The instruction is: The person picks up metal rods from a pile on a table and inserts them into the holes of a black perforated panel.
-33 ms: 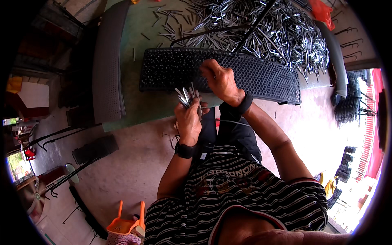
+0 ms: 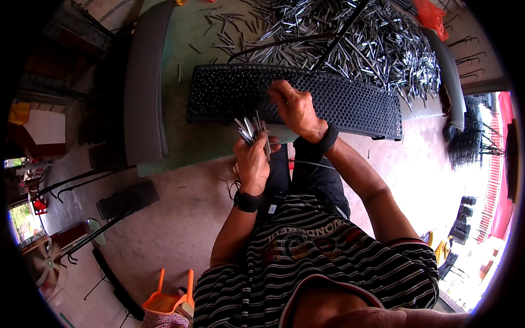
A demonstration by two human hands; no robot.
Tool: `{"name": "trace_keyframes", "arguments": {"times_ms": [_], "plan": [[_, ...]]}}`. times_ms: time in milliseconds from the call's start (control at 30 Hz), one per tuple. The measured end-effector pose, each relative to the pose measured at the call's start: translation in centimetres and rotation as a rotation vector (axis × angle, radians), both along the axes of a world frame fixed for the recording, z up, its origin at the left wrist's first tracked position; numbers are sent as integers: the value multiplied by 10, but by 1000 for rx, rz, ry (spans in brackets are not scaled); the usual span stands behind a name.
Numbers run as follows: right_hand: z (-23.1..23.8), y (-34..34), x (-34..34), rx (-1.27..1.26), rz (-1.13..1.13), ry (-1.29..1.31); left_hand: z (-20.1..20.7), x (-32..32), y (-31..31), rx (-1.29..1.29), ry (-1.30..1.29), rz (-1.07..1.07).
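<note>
My left hand is closed round a bunch of thin metal rods, whose ends fan out past the fingers. It hovers just in front of a long black perforated rack with many round holes. The rack's left part is dotted with small shiny tips in the holes, while the holes farther right look bare. My right hand is over the rack's middle, fingers curled into a pinch. Anything at those fingertips is hidden by the hand and dark blur.
Behind the rack, a large heap of metal rods covers the green table. A black bar crosses the heap. A grey perforated panel stands at the table's left. An orange stool is low on the left, a red bag far right.
</note>
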State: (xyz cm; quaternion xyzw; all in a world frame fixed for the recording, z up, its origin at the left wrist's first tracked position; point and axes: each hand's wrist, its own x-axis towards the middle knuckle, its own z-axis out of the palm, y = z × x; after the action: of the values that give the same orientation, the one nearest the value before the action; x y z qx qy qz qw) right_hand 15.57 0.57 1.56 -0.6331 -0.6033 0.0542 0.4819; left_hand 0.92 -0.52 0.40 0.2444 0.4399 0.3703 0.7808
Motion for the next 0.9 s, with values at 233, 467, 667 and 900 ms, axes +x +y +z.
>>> {"name": "trace_keyframes", "arguments": {"times_ms": [233, 467, 667, 900], "plan": [[-11, 1, 4, -41, 4, -144, -4, 0, 0, 1, -31, -4], [9, -8, 2, -188, -42, -113, -1, 0, 0, 0, 12, 7], [4, -26, -2, -444, 109, 255, 0, 9, -2, 2, -18, 18], [13, -16, -11, -75, -110, 416, -12, 5, -2, 0, 12, -45]]}}
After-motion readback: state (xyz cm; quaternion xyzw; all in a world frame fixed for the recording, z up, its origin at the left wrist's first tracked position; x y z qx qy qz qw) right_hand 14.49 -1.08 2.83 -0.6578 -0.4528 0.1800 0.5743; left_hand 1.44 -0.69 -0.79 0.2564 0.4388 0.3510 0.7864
